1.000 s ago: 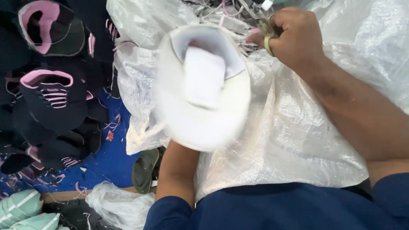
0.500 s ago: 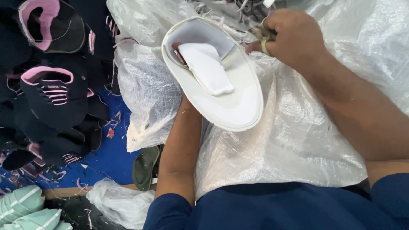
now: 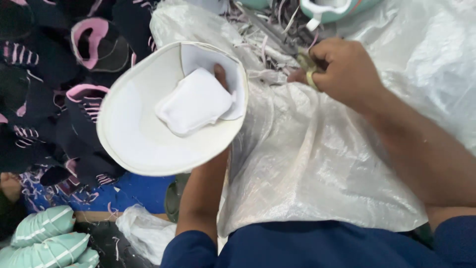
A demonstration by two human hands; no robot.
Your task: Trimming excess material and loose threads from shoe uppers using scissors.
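My left hand (image 3: 219, 77) holds up a white fabric shoe upper (image 3: 144, 134), curved like a bowl, with its padded tongue (image 3: 194, 101) folded inward. The hand is almost wholly hidden behind the piece; only one fingertip shows by the tongue. My right hand (image 3: 344, 69) rests on the crinkled clear plastic sheet (image 3: 317, 164) over my lap. It is closed on small scissors (image 3: 303, 62) with a yellowish grip, the blades pointing up-left into trimmed scraps. The two hands are apart.
A heap of black-and-pink shoe uppers (image 3: 64, 94) fills the left. Mint-green pieces (image 3: 47, 238) lie at bottom left, and a teal-and-white upper (image 3: 327, 9) sits at the top. Thread and strip offcuts (image 3: 263, 30) litter the sheet. A dark sandal (image 3: 173, 198) lies on blue flooring.
The white upper has swung down and to the left and turned, so its open side faces me. My right hand has stayed put with the scissors.
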